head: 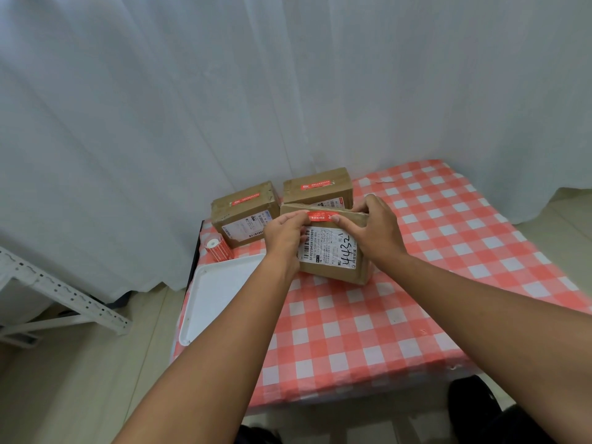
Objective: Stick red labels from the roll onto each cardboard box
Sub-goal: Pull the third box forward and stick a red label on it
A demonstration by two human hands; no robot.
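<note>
Two bare forearms reach forward over a table (368, 331) covered in a thin, slightly wrinkled cloth of red and white checks. At the table's left edge lies a smooth white tray (217, 293), rectangular with rounded corners and a low rim, overhanging the edge a little.

Past the tray, the near box (333, 267) sits tilted, its near edge on the cloth: matte brown cardboard, squarish, with a white printed shipping slip and black handwritten digits on its top face. Along the far edge of that face runs a narrow glossy red label (322, 216). The left hand (283, 233) has its fingers curled, thumb and fingertips pinching the label's left end. The right hand (373, 229) curls over the box's far right corner, its thumb pressing the label's right end flat while the fingers grip the box.

Left of the near box, the roll (218, 248) lies on its side near the table corner, a red cylinder with a white core. Behind stand two more brown boxes, side by side, the left box (245, 216) and the right box (317, 189), each with a red strip on top. A white curtain (288, 91) hangs in soft folds behind.
</note>
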